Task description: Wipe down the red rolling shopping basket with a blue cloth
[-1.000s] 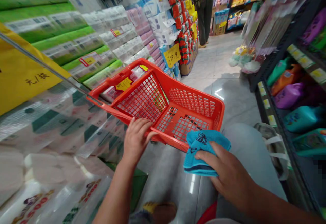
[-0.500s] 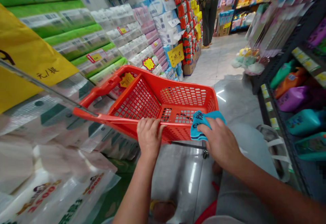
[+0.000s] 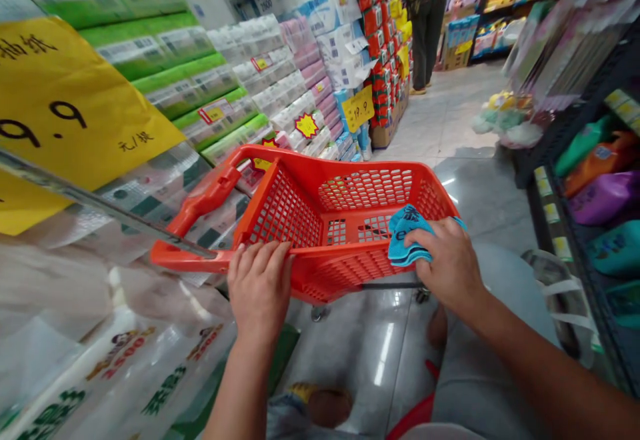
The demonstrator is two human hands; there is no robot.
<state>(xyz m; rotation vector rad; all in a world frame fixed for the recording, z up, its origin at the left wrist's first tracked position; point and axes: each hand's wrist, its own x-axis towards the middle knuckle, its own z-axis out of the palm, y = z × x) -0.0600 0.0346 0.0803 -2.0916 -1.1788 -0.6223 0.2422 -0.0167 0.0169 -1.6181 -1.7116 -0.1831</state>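
A red plastic shopping cart (image 3: 345, 267) with perforated basket walls stands before me, nothing lying in its basket. My left hand (image 3: 260, 287) grips the near rim, fingers curled over the edge close to the handle end. Bunched in my right hand (image 3: 447, 263) is a blue cloth (image 3: 407, 237) with dark lettering and a dark-striped edge. That hand presses the cloth over the near rim towards the cart's far right end. Part of the cloth is hidden beneath the fingers.
Stacked tissue packs (image 3: 165, 60) line the left, behind a yellow price sign (image 3: 75, 113) and a metal rod (image 3: 100, 203). On the right, a dark shelf holds bottles (image 3: 607, 197). A person (image 3: 425, 20) stands far down the tiled aisle (image 3: 450, 113).
My left hand has slid left along the rim towards the handle. The right hand still holds the cloth, now more folded, a little further right. The view has shifted slightly left.
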